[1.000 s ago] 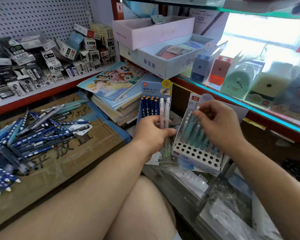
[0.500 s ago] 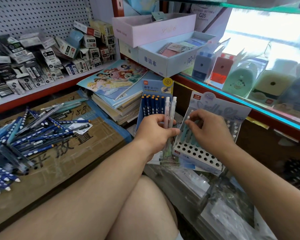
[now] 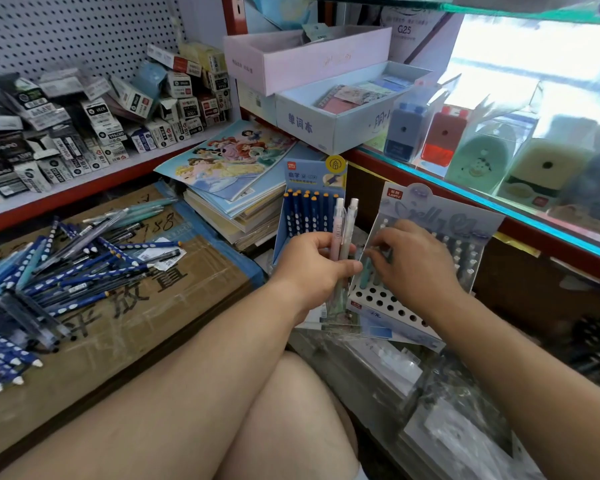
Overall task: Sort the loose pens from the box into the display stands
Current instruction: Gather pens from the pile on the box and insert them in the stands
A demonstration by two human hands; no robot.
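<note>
Your left hand (image 3: 310, 270) grips two pens (image 3: 343, 230) upright, with their tops standing above your thumb. Just right of it, your right hand (image 3: 414, 263) curls its fingers down onto the teal pens (image 3: 365, 276) in the grey stand (image 3: 444, 216); you cannot tell whether it pinches one. The blue stand (image 3: 312, 178) rises just behind your left hand. The loose pens (image 3: 66, 271) lie well left of both hands, on the box (image 3: 160, 306).

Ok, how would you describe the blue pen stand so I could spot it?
Below the glass counter, beside the pile of princess books, two stands sit side by side. The blue stand is the left one, behind the left hand holding two pale pens. Unlike its pale grey neighbour, it holds dark blue pens with orange tips.
</note>
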